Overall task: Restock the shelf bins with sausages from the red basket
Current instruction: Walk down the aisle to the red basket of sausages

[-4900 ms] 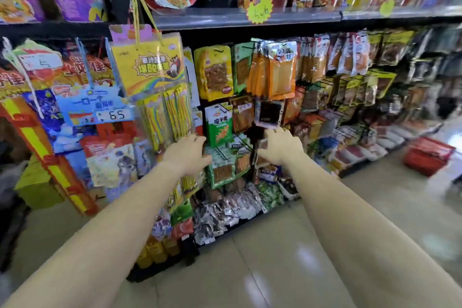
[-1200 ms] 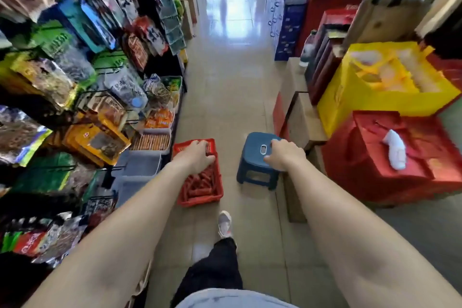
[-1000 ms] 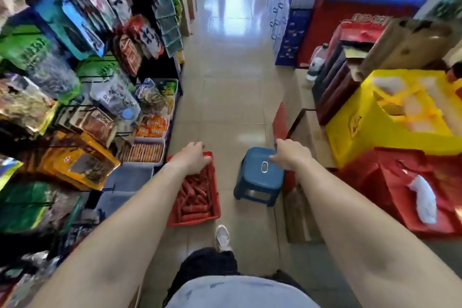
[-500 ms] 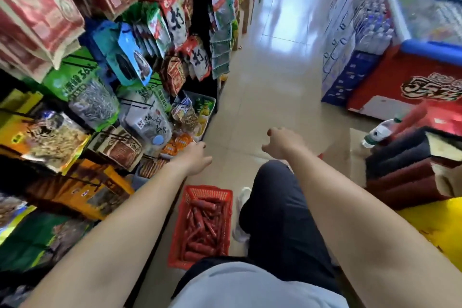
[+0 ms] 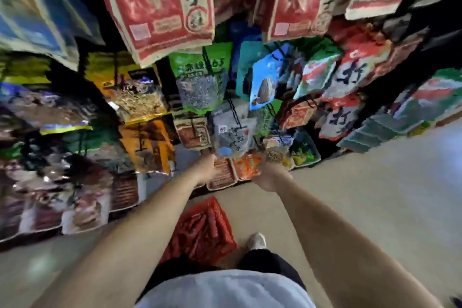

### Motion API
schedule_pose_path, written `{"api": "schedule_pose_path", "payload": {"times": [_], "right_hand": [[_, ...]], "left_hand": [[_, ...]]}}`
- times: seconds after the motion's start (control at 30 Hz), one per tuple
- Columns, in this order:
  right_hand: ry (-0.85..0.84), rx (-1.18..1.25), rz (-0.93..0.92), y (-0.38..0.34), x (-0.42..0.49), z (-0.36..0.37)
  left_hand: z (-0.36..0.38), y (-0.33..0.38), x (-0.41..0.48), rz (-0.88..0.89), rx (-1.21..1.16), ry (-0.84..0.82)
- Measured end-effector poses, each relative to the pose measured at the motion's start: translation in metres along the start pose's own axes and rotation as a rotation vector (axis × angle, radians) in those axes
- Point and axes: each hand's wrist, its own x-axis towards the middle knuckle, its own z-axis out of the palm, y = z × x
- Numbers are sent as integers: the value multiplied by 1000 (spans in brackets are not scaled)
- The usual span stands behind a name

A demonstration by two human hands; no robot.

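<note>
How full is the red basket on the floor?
Partly full: the red basket holds a pile of red sausages across its bottom. Motion blur hides how deep the pile is.

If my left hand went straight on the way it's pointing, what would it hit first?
Likely the shelf bin just beyond the left hand, though blur leaves depth unclear.

The basket [image 5: 223,220] is red mesh, its sausages [image 5: 200,230] orange-red, the floor [image 5: 375,195] pale beige. Hanging packets [image 5: 155,7] are red with cream borders and black characters.
</note>
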Motion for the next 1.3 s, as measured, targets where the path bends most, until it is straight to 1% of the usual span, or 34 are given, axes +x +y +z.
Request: {"api": "schedule_pose_path", "payload": {"times": [0.07,0.13,0.2,0.27,0.33,0.43,0.57,0.67,0.8,0.97,1.03,1.13,1.23,1.3], "right_hand": [[-86,-31,-111,-9,21,-6],[-92,-126,-186,-19,35,-1],[-86,-238,-268,-29,49,16],[-103,-308,-337,-47,39,27],[-111,-328,-370,-66,32,42],[-102,-334,-441,-97,37,71],[-96,-371,-453,-130,65,125],[-115,-437,-463,-146,94,169],[-111,-491,-456,-143,179,252],[3,-598,-491,-126,285,348],[35,-634,-490,-117,313,374],[83,-632,-508,-104,329,398],[146,-594,-516,-91,312,408],[156,-608,-519,-85,286,410]], "left_hand": [[-1,1,-15,-70,-86,-33],[-3,-10,-35,-141,-126,20],[1,-37,-46,-202,-133,87],[9,-69,-56,-246,-162,106],[19,-98,-67,-291,-150,98],[40,-142,-81,-295,-90,109],[83,-214,-64,-335,-97,103],[130,-267,-30,-340,-95,120],[204,-329,35,-346,-75,129],[301,-397,130,-380,-34,167],[329,-413,153,-383,-2,184],[360,-425,166,-389,14,236],[377,-422,148,-372,32,280],[384,-417,126,-369,40,289]]}}
